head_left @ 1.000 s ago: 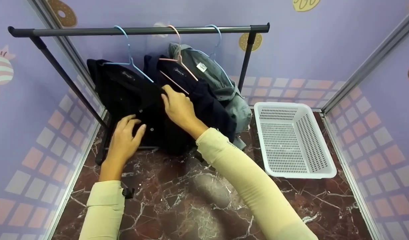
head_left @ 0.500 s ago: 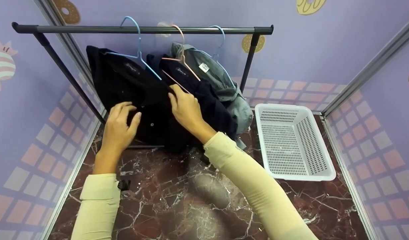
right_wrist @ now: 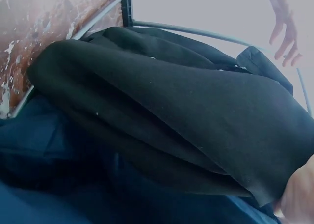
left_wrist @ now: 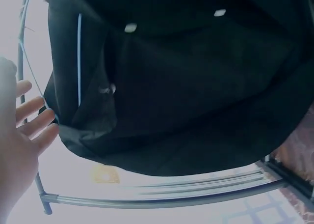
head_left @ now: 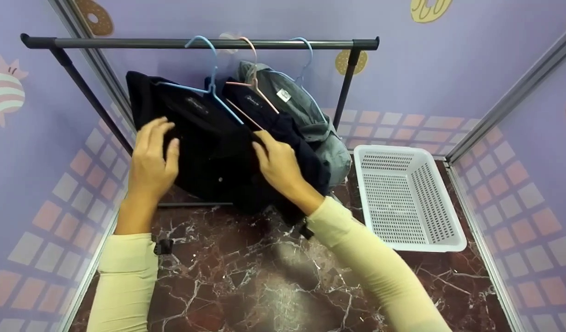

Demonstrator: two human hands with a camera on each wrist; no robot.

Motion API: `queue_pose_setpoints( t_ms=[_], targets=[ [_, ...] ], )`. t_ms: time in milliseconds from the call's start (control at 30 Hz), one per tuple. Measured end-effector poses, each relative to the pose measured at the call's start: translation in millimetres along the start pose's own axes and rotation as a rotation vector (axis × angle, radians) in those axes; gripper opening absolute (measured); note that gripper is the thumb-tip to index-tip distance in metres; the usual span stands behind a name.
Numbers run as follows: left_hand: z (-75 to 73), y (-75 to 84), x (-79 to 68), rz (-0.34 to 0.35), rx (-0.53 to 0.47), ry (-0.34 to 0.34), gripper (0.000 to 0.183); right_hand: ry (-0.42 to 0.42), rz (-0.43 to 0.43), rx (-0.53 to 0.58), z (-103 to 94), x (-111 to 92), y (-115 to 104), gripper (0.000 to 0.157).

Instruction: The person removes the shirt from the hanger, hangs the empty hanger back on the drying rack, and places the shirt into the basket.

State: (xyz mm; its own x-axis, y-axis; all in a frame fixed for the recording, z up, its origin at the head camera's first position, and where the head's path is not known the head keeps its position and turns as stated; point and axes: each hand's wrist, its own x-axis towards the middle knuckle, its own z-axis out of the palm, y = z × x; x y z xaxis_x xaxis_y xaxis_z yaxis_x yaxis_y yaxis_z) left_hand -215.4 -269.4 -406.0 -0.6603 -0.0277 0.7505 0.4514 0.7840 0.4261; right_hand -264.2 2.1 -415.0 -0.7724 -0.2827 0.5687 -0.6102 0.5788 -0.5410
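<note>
My right grip [head_left: 280,163] seems to pinch the shoulder edge of the black shirt [head_left: 207,152], which is on the blue hanger [head_left: 212,88] below the rail [head_left: 126,43], just left of the navy garment [head_left: 286,127]; my left grip [head_left: 149,161] is loose and grasps nothing. The hook [head_left: 199,38] shows its tip in front of the rail, though I can't tell whether it bears there. I'd steady the free shoulder with the left, move both sides level so the hanger stays inside, and steer clear of the pink hanger [head_left: 254,84].
</note>
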Motion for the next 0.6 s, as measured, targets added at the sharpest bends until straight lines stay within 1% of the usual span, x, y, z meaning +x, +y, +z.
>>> queue_pose_setpoints(
  t_ms=[67, 167, 267, 333, 467, 600],
  targets=[
    [-5.2, 2.0, 4.9, 0.011, -0.009, 0.031, 0.034, 0.006, -0.018, 0.015, -8.1, -5.0, 2.5, 0.023],
    [-11.5, 3.8, 12.4, 0.033, 0.015, 0.072, 0.036, 0.002, -0.046, 0.038, -21.0, -11.8, 7.2, 0.023],
    [-18.0, 6.9, 18.2, 0.044, 0.070, 0.065, 0.040, -0.017, -0.073, 0.055, -33.9, -19.1, 11.1, 0.022],
    [-22.0, 9.2, 21.3, 0.050, 0.101, 0.040, 0.042, -0.032, -0.087, 0.065, -41.8, -24.7, 12.7, 0.024],
    [-30.1, 13.0, 25.6, 0.050, 0.153, -0.057, 0.054, -0.060, -0.104, 0.079, -55.9, -36.8, 15.1, 0.027],
    [-36.5, 16.1, 26.2, 0.010, 0.162, -0.165, 0.067, -0.071, -0.104, 0.083, -66.2, -47.3, 19.3, 0.026]
  ],
)
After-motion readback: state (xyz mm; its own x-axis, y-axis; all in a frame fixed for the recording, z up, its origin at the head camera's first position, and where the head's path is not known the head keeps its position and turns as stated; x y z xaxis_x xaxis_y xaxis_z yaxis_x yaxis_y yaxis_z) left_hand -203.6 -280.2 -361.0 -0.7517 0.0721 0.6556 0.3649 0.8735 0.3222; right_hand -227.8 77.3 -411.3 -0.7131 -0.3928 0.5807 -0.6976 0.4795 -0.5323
